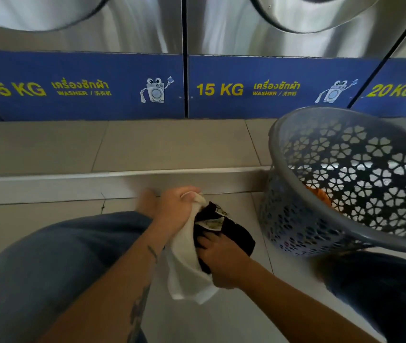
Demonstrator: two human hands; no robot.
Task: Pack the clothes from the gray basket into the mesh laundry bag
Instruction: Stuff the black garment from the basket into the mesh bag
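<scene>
Crouching in front of a row of steel washers, a person holds a white mesh bag (187, 273) above the tiled floor (48, 147). The left hand (177, 209) is closed on the top edge of the bag and keeps it lifted, fingers tight together around the fabric. The right hand (221, 258) presses a black garment (231, 233) into the mouth of the bag; its fingers are curled on the dark cloth, and a pale label on the garment has writing too small to read. The gray basket (345, 184) is just to the right, tilted, its wall cut with flower-shaped holes, and some orange cloth (319, 196) lies inside it. Blue jeans (56, 263) cover the knees on both sides. Behind, a blue band (80, 87) on the machines carries yellow text: "15 KG", Thai words, "WASHER" and Chinese characters, twice, each with a cartoon washer (156, 90). At far right it says "20 KG".
</scene>
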